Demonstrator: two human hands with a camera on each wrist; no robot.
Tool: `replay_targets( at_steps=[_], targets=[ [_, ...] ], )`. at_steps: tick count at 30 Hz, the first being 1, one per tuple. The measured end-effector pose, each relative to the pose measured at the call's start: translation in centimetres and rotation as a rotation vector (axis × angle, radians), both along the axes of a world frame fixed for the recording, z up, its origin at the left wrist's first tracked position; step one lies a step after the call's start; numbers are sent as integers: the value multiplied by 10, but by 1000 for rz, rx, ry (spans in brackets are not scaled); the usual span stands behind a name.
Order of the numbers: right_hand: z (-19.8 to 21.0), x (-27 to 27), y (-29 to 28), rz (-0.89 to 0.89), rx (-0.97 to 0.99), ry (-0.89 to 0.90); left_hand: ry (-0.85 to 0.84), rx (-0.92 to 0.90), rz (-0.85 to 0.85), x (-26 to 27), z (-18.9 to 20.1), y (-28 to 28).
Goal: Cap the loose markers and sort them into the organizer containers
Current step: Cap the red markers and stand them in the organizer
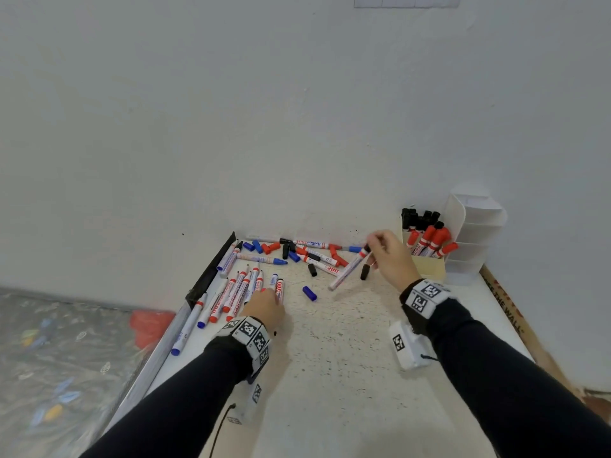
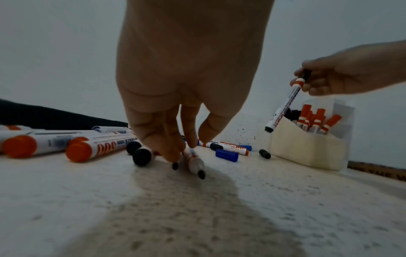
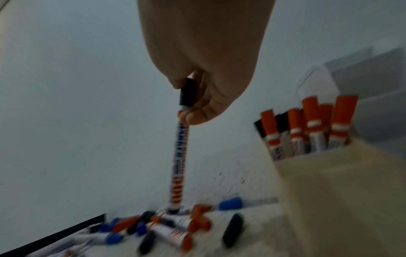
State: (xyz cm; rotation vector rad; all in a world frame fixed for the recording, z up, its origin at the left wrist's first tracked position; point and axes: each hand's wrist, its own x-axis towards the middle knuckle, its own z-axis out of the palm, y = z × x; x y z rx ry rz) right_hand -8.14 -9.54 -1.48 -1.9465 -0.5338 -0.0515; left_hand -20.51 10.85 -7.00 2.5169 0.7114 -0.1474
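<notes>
A capped black marker (image 1: 350,267) is pinched at its cap end by the right hand (image 1: 390,256), hanging tilted above the table (image 1: 330,358) — the cream organizer (image 1: 428,267) stands just beside it, holding capped red and black markers. An uncapped marker (image 2: 194,160) lying on the table is pinched by the left hand's (image 1: 264,307) fingertips (image 2: 173,153) — loose caps and markers lie beyond.

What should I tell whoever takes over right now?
Right hand holds a black-capped white marker by its cap end, in the air near the cream organizer container.
Left hand reaches down with its fingertips on an uncapped black-tipped marker on the speckled white table.
Done: red-capped and black-capped markers stand in the container.
Left: many loose markers and red, blue and black caps.
</notes>
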Motion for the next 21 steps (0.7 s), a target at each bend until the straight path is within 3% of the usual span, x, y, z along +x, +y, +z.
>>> replay_targets(
  at_steps=[3, 9, 17, 21],
  targets=[
    [19, 30, -23, -156, 58, -61, 46, 28, -38, 6, -2, -3],
    [38, 72, -66, -481, 23, -183, -55, -26, -117, 20, -12, -8],
    [27, 89, -77, -406, -217, -229, 96, 145, -310, 38, -8, -3],
    [26, 87, -70, -473, -144, -257, 159, 192, -366, 45, -10, 1]
  ],
)
